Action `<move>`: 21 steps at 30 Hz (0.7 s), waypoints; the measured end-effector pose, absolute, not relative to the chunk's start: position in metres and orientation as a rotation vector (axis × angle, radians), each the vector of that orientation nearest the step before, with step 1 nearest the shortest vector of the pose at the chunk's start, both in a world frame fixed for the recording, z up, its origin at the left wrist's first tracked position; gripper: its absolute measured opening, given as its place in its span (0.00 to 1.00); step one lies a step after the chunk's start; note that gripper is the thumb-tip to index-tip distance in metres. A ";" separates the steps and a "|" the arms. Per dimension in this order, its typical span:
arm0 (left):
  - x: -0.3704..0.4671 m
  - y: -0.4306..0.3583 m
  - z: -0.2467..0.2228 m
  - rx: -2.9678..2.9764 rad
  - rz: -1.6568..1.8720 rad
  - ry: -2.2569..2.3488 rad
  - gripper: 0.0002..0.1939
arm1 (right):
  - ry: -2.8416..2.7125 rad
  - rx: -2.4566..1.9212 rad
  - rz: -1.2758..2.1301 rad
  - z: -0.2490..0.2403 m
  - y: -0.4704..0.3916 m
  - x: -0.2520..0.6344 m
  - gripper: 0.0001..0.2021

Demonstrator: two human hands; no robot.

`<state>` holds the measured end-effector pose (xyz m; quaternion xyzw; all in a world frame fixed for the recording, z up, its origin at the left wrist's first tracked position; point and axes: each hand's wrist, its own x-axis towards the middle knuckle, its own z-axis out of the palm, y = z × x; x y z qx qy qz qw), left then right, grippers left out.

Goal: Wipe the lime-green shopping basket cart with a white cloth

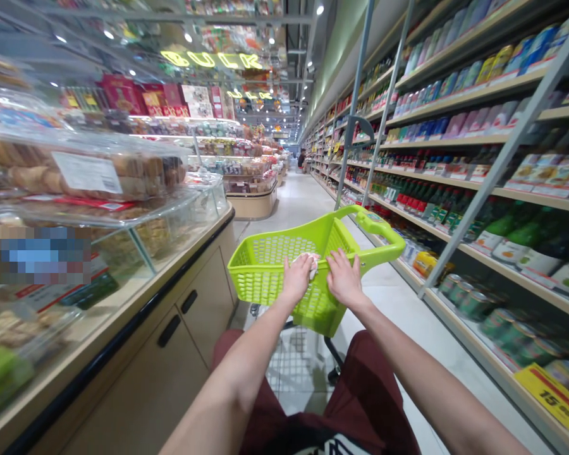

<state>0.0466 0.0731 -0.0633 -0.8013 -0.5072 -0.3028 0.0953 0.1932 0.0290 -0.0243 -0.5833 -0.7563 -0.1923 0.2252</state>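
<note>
A bright green plastic shopping cart (260, 270) with a perforated basket stands in front of me, its long side toward me and its looped handle to the right. My left hand (298, 277) is closed around a crumpled whitish wipe or cloth (315, 264) with pinkish marks, pressed at the basket's near rim. Just to the right, my right hand (344, 275) has its fingers hooked over the same rim. The fingertips of both hands are partly hidden behind the rim. From what shows, the basket holds no goods.
A bulk-food counter (171, 278) with clear boxes of baked goods (137, 167) runs close along the left. Tall shelves of cans and bottles (507, 243) line the right. Between them the tiled aisle (296, 193) stretches ahead, with a person (302, 159) far off.
</note>
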 end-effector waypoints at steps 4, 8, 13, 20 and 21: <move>0.011 0.078 -0.069 -2.341 -0.863 -1.551 0.17 | -2.132 -1.641 -0.507 -0.028 0.031 0.186 0.21; -0.043 0.083 -0.079 -2.189 -0.825 -1.815 0.17 | -2.199 -1.652 -0.479 -0.037 0.033 0.176 0.22; -0.043 0.080 -0.082 -2.206 -0.854 -1.801 0.16 | -2.300 -1.588 -0.465 -0.048 0.041 0.153 0.23; -0.078 0.082 -0.086 -2.174 -0.841 -1.851 0.17 | -2.311 -1.611 -0.512 -0.051 0.050 0.150 0.24; -0.093 0.082 -0.087 -2.110 -0.855 -1.919 0.17 | -2.311 -1.612 -0.517 -0.051 0.050 0.150 0.24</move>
